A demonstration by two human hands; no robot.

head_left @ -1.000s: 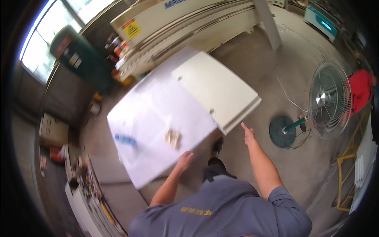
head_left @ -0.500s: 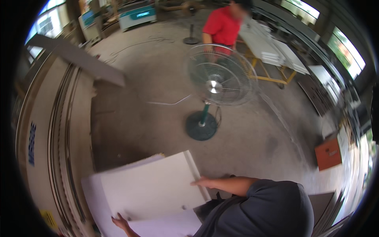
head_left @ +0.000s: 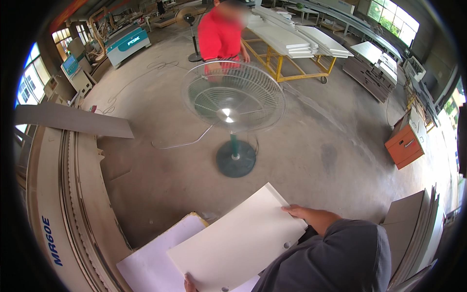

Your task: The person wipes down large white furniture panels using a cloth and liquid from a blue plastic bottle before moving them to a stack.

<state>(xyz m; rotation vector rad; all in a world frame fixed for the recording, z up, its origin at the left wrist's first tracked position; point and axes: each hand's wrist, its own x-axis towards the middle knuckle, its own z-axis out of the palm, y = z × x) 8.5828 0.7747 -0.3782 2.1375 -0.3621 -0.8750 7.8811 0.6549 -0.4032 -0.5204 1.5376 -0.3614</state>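
Observation:
A white rectangular board (head_left: pixel 233 238) is held between my two hands, lying slantwise with its far right end raised. A groove runs along that far end, and two round holes sit near its near edge. My right hand (head_left: pixel 295 210) grips the far right end, thumb on top and fingers mostly hidden underneath. At the near left corner, my left hand (head_left: pixel 189 283) is closed on the edge, only its fingertips showing at the bottom of the picture. Beneath the board is a larger pale lilac-white sheet (head_left: pixel 155 255), partly covered by it.
A long beige machine (head_left: pixel 41 194) stands at the left, with a grey strip (head_left: pixel 78 119) across its far end. Ahead is a pedestal fan (head_left: pixel 233 97); a person in red (head_left: pixel 219 36) stands behind it. A yellow cart (head_left: pixel 279 68) carries white boards. An orange cabinet (head_left: pixel 404 146) is at right.
The white board has shifted right over the sheet and turned, its far end now pointing more away from me. Both hands keep hold of it. The whole view has swung right.

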